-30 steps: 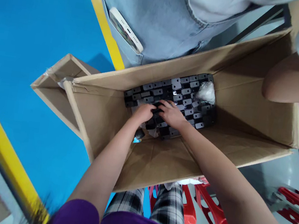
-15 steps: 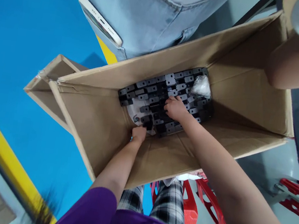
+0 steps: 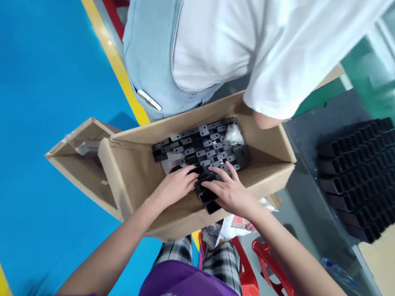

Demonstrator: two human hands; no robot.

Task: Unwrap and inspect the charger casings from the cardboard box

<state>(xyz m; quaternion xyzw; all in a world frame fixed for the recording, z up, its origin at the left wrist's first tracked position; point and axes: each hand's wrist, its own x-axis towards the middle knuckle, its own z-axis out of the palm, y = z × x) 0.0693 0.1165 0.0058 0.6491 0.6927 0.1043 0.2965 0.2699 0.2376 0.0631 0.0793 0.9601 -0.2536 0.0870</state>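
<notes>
My left hand (image 3: pixel 178 185) and my right hand (image 3: pixel 232 192) are at the near side of a deep cardboard box (image 3: pixel 270 181). Between them they grip a cluster of black bracket-like parts (image 3: pixel 207 197), with fingers curled over it from both sides; the exact number is hidden. Below, rows of similar dark parts (image 3: pixel 198 143) with small holes line the bottom of the box. A crumpled clear bag (image 3: pixel 234 134) rests on the rows at the far right end, and whitish plastic (image 3: pixel 172 160) shows at the left end.
A co-worker in a white shirt (image 3: pixel 222 33) stands against the box's far side, an elbow over its right end. Another open carton (image 3: pixel 79 170) adjoins on the left. Stacked black parts (image 3: pixel 367 178) stand on a grey table at right. Red stools (image 3: pixel 250 294) are below.
My hands have risen from the bottom of the box and come together around black parts. My view has shifted, showing the stacked parts at right and more of the co-worker.
</notes>
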